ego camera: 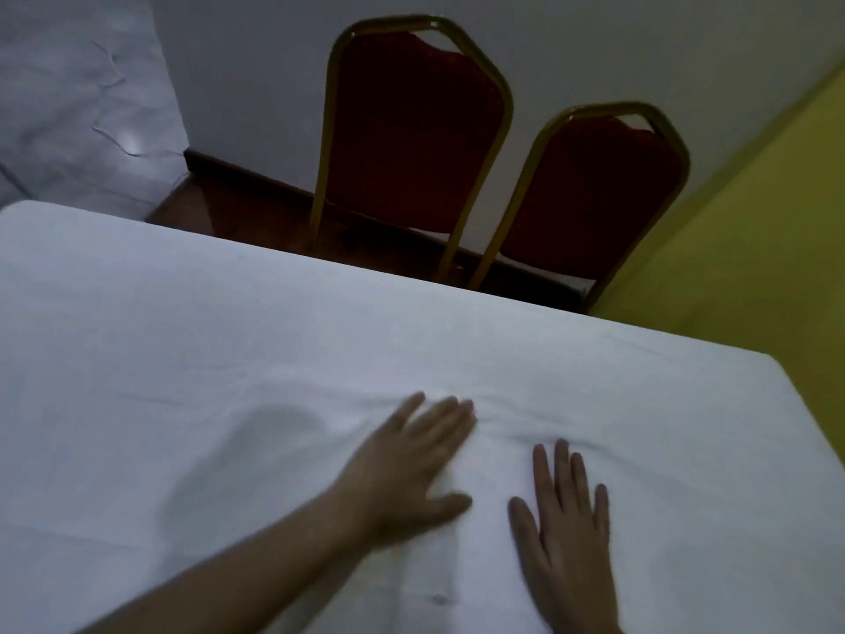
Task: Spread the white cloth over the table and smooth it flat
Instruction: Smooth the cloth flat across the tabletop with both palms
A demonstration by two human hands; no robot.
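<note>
While both bare hands lie flat on it, covers the whole bench top from the left edge of the frame to the lower right: the white woven cloth (320, 340), draped over the far edge and the rounded right corner. Left hand (411, 464) in the lower centre, palm down, fingers stretched toward the upper right, thumb spread toward the right hand; somewhat blurred. Right hand (564, 514) just beside it toward the lower right, palm down, fingers long and slightly fanned, pointing up the frame. Neither grip closed on anything: fingers apart and extended, pressing on fabric, not pinching it. Low wrinkles in the cloth running across the centre of the frame, just above the left fingertips and on toward the right. A soft grey shadow to the left of the left forearm. A small dark mark on the cloth near the bottom centre, beside the forearm. Smooth and flat across the upper left part of the cloth. Beyond the far edge, in the upper centre, two chairs side by side: a red padded chair with a gold metal frame (411, 130), and a second red and gold chair (590, 189) just to its right. Dark wooden floor (219, 199) beneath them, a pale grey wall (251, 61) behind, and a yellow wall (754, 212) at the right edge.
</note>
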